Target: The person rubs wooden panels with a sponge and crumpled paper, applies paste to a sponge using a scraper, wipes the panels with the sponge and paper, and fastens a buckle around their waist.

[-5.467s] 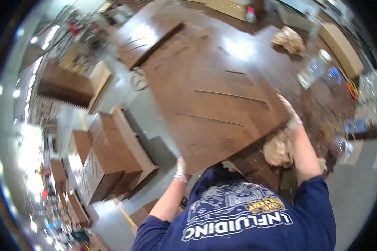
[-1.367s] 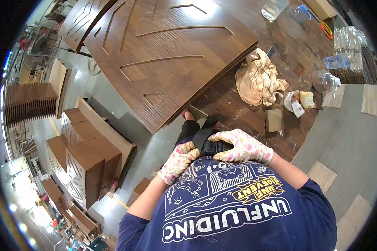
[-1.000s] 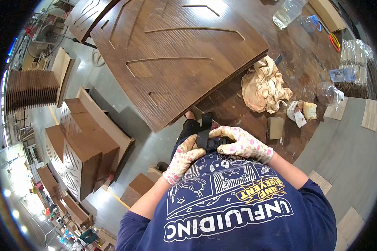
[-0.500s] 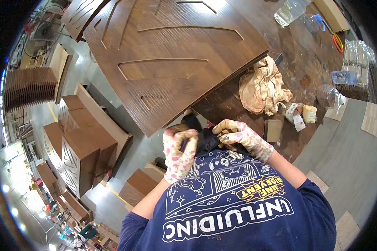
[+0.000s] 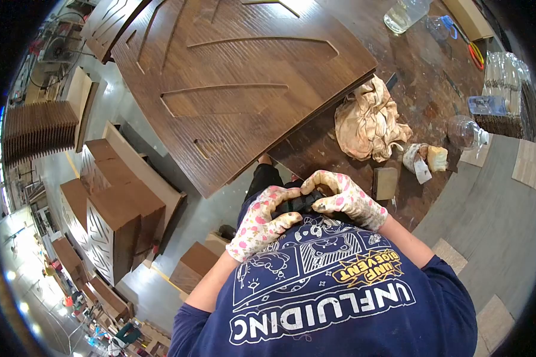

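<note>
Both hands wear white gloves with pink flower prints and stained fingertips. In front of my waist, my left hand (image 5: 261,223) curls its fingers at the left side of a dark, crumpled black thing (image 5: 298,204). From the other side my right hand (image 5: 346,199) pinches the same black thing between thumb and fingers. Its kind cannot be made out, as the gloves cover part of it. Just beyond the hands lies a brown wood-grain panel (image 5: 244,68) with carved grooves, its near corner pointing toward me. Neither hand touches the panel.
On the dark worktable (image 5: 423,101) lie a crumpled stained cloth (image 5: 372,122), a small block (image 5: 385,183), a tape roll (image 5: 415,159) and plastic bottles (image 5: 467,132). Scissors (image 5: 475,55) are at the far right. Stacked brown panels (image 5: 128,211) stand on the floor at left.
My left hand has moved right and turned, coming closer to my right hand at the black thing. The right hand stays in nearly the same place. The view has shifted slightly.
</note>
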A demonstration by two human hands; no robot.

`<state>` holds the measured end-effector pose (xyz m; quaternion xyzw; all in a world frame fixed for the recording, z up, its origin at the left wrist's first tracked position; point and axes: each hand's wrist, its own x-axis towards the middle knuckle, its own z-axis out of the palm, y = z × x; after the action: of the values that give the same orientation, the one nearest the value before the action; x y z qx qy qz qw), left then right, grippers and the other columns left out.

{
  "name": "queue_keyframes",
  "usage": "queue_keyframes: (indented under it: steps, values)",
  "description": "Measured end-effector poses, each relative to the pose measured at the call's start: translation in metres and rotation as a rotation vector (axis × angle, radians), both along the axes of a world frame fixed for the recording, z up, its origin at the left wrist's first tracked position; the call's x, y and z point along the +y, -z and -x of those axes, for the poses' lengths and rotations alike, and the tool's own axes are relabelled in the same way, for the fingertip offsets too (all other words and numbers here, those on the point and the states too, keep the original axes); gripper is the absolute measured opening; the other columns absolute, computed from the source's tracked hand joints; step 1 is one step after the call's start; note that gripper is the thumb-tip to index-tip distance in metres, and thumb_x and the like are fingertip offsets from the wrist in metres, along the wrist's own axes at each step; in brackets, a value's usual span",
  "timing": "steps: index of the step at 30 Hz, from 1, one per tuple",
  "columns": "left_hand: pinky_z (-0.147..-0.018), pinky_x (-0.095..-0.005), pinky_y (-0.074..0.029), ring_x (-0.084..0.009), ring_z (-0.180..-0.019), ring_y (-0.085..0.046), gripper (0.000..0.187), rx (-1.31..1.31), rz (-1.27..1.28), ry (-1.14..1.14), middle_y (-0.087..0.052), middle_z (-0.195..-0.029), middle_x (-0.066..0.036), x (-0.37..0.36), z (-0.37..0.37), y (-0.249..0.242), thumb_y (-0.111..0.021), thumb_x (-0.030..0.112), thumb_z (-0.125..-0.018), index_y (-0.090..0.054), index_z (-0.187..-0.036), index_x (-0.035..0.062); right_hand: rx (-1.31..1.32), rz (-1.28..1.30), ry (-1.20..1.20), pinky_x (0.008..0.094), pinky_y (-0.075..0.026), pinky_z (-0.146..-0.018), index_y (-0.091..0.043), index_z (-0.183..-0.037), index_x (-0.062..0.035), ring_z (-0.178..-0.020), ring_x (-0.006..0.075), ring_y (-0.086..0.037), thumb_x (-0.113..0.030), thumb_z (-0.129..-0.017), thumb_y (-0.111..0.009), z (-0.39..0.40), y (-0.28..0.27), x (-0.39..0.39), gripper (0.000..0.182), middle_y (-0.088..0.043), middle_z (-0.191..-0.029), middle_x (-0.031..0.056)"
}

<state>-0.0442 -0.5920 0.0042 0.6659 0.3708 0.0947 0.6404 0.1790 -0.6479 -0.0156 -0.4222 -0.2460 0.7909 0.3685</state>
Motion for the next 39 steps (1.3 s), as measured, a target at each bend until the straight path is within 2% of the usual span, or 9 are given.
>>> queue_keyframes:
  steps: [7, 12, 19, 26, 31, 33, 36, 37, 39]
  values:
    - [-0.096, -0.0351, -0.044, -0.0237, -0.111, -0.059, 0.052, 0.023, 0.175, -0.038, -0.063, -0.117, -0.014, -0.004, 0.005, -0.003, -0.069, 0.032, -0.086, -0.057, -0.125, -0.0012, 0.016, 0.083, -0.053, 0.0214, -0.043, -0.068, -0.058, -0.109, -0.0012, -0.077, 0.0054, -0.053, -0.012, -0.080, -0.067, -0.002, -0.002, 0.002, 0.032, -0.060, -0.091, 0.0017]
    - [-0.095, -0.0285, -0.044, -0.0135, -0.107, -0.056, 0.049, 0.029, 0.382, -0.181, -0.062, -0.114, -0.010, -0.015, 0.004, 0.006, -0.072, 0.022, -0.086, -0.055, -0.126, -0.0008, -0.171, -0.195, -0.089, 0.0254, -0.045, -0.082, -0.058, -0.107, -0.0009, -0.091, 0.0104, -0.055, -0.011, -0.078, -0.070, 0.002, 0.004, -0.001, 0.032, -0.059, -0.099, 0.0031]
    - [-0.094, -0.0299, -0.044, -0.0165, -0.107, -0.057, 0.048, -0.056, 0.312, -0.232, -0.061, -0.113, -0.008, -0.020, 0.008, 0.006, -0.076, 0.027, -0.082, -0.060, -0.118, -0.0006, -0.126, -0.200, -0.067, 0.0288, -0.043, -0.093, -0.059, -0.110, 0.0005, -0.102, 0.0138, -0.055, -0.012, -0.077, -0.071, 0.000, -0.004, -0.003, 0.037, -0.061, -0.107, 0.0067]
    - [-0.090, -0.0371, -0.045, -0.0258, -0.101, -0.060, 0.028, -0.082, -0.097, -0.124, -0.062, -0.110, -0.011, -0.010, 0.016, 0.004, -0.077, 0.026, -0.078, -0.065, -0.092, 0.0053, -0.100, -0.193, -0.050, 0.0287, -0.043, -0.093, -0.061, -0.111, 0.0006, -0.104, 0.0141, -0.056, -0.016, -0.077, -0.070, 0.000, -0.003, -0.006, 0.039, -0.062, -0.107, 0.0068]
    - [-0.080, -0.0343, -0.047, -0.0213, -0.094, -0.058, 0.026, -0.141, -0.044, -0.014, -0.066, -0.103, -0.013, 0.004, 0.033, 0.007, -0.073, 0.024, -0.082, -0.058, -0.076, 0.0040, -0.184, -0.256, -0.111, 0.0284, -0.044, -0.090, -0.062, -0.102, -0.0008, -0.099, 0.0125, -0.057, -0.012, -0.080, -0.069, -0.001, -0.007, -0.002, 0.026, -0.063, -0.100, 0.0048]
    - [-0.090, -0.0346, -0.046, -0.0234, -0.103, -0.058, 0.031, -0.081, 0.015, 0.001, -0.064, -0.114, -0.013, 0.007, 0.025, 0.000, -0.074, 0.029, -0.081, -0.064, -0.093, 0.0028, -0.185, -0.243, -0.105, 0.0284, -0.045, -0.088, -0.062, -0.098, -0.0016, -0.096, 0.0120, -0.057, -0.010, -0.081, -0.069, 0.002, -0.007, -0.004, 0.020, -0.063, -0.098, 0.0041]
    - [-0.102, -0.0332, -0.040, -0.0241, -0.116, -0.056, 0.065, 0.073, 0.215, -0.030, -0.058, -0.126, -0.016, -0.007, 0.008, -0.007, -0.076, 0.029, -0.081, -0.050, -0.133, -0.0003, -0.209, -0.261, -0.102, 0.0289, -0.045, -0.084, -0.061, -0.093, -0.0027, -0.093, 0.0125, -0.057, -0.010, -0.082, -0.068, 0.005, 0.000, -0.006, 0.015, -0.062, -0.095, 0.0044]
    - [-0.100, -0.0326, -0.041, -0.0212, -0.115, -0.057, 0.062, -0.030, 0.390, -0.102, -0.060, -0.124, -0.014, -0.014, 0.008, 0.000, -0.077, 0.028, -0.081, -0.054, -0.129, -0.0013, -0.235, -0.298, -0.113, 0.0294, -0.046, -0.083, -0.060, -0.093, -0.0027, -0.092, 0.0137, -0.058, -0.010, -0.082, -0.068, 0.004, 0.003, -0.006, 0.015, -0.062, -0.094, 0.0054]
    - [-0.099, -0.0323, -0.042, -0.0198, -0.113, -0.057, 0.058, 0.050, 0.324, -0.124, -0.063, -0.120, -0.013, -0.012, 0.009, -0.004, -0.077, 0.028, -0.081, -0.057, -0.126, -0.0021, -0.333, -0.403, -0.147, 0.0306, -0.046, -0.082, -0.060, -0.093, -0.0028, -0.091, 0.0171, -0.060, -0.012, -0.082, -0.067, 0.003, 0.005, -0.005, 0.016, -0.063, -0.093, 0.0077]
